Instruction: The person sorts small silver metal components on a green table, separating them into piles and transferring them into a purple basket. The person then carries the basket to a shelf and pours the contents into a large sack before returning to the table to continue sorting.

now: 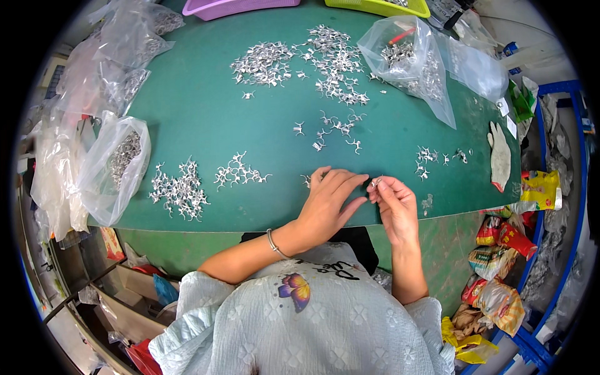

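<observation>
My right hand (398, 207) is closed, pinching a small silver metal clip (375, 183) between thumb and fingertips, just above the table's near edge. Beside it, my left hand (324, 206) is held with fingers stretched toward the clip and the thumb apart; nothing shows in its grip. One more metal clip (306, 180) lies partly hidden by the left hand's knuckles. Farther up the table is a loose scatter of clips (340, 127). Left of my left hand lie a small group of clips (237, 172) and a denser pile (181, 190).
Two big clip piles (262, 64) lie toward the far side of the green table (206, 125). Clear plastic bags of parts stand at left (128, 156) and far right (412, 62). A white glove (499, 156) lies near the right edge. Purple (240, 9) and yellow-green (381, 7) baskets stand at the back.
</observation>
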`<state>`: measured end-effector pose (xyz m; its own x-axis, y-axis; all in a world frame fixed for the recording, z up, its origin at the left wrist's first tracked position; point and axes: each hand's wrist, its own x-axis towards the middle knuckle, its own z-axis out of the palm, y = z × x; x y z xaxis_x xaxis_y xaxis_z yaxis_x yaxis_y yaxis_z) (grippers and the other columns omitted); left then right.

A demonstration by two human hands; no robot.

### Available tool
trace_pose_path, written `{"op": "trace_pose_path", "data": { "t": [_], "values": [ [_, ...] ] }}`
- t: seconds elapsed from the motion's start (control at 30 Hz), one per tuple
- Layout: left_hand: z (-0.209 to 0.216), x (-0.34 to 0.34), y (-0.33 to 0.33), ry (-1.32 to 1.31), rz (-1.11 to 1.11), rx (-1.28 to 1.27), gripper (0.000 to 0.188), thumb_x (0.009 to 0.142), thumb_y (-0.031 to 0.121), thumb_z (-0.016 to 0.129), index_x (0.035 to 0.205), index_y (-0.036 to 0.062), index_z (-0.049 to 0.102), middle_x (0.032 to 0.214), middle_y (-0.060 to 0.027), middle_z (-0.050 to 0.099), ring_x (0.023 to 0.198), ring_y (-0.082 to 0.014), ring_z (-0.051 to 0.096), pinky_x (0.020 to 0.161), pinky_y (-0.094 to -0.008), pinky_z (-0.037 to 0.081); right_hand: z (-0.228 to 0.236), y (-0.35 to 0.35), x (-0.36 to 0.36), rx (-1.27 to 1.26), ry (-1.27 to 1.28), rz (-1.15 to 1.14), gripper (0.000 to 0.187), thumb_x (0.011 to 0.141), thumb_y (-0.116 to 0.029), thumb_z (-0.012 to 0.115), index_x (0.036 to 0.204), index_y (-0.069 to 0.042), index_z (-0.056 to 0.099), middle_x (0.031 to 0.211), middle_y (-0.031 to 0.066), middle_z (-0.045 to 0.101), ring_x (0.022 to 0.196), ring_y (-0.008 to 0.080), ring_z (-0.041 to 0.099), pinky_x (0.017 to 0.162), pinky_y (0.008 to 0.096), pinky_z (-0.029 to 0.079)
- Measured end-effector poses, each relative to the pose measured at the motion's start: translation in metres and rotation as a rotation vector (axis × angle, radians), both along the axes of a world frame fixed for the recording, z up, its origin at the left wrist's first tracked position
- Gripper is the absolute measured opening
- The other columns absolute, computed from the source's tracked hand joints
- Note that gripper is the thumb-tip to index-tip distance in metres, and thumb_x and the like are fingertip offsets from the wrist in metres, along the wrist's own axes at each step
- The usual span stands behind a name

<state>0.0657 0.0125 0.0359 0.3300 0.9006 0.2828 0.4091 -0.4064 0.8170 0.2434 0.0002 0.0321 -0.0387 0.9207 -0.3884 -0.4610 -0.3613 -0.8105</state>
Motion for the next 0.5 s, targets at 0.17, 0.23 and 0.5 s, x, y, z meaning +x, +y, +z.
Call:
{"op": "trace_pose_path", "data": {
  "t": [0.17,0.23,0.5],
  "values": [
    [0.002,0.0,0.004,-0.057,0.032,0.037,0.029,0.078,0.005,0.074,0.105,0.0066,0.064,0.096,-0.0054,0.064,0.095,-0.0228,0.061,0.095,-0.0416,0.037,0.005,-0.003,-0.01,0.016,-0.068,0.054,0.014,0.093,-0.008,0.062,0.101,0.003,0.067,0.092,0.0072,0.069,0.083,0.0108,0.061,0.076,0.0234,0.046],
    [-0.002,-0.001,0.001,-0.069,0.044,0.052,0.026,0.077,0.004,0.074,0.101,0.0062,0.065,0.095,-0.0057,0.065,0.094,-0.0227,0.061,0.092,-0.0408,0.038,0.003,-0.007,-0.012,0.029,-0.121,0.069,0.012,0.092,-0.005,0.063,0.101,0.002,0.067,0.092,0.0058,0.069,0.083,0.0092,0.06,0.076,0.0223,0.047],
    [0.014,-0.032,0.055,-0.261,0.105,-0.458,0.014,0.083,0.008,0.071,0.095,0.0005,0.07,0.09,-0.0044,0.071,0.082,-0.0111,0.064,0.076,-0.0282,0.05,0.004,-0.005,-0.015,0.163,-0.545,0.007,0.012,0.09,0.0,0.063,0.101,0.001,0.068,0.092,0.0057,0.07,0.077,0.005,0.055,0.073,0.0202,0.044]
  ]
}}
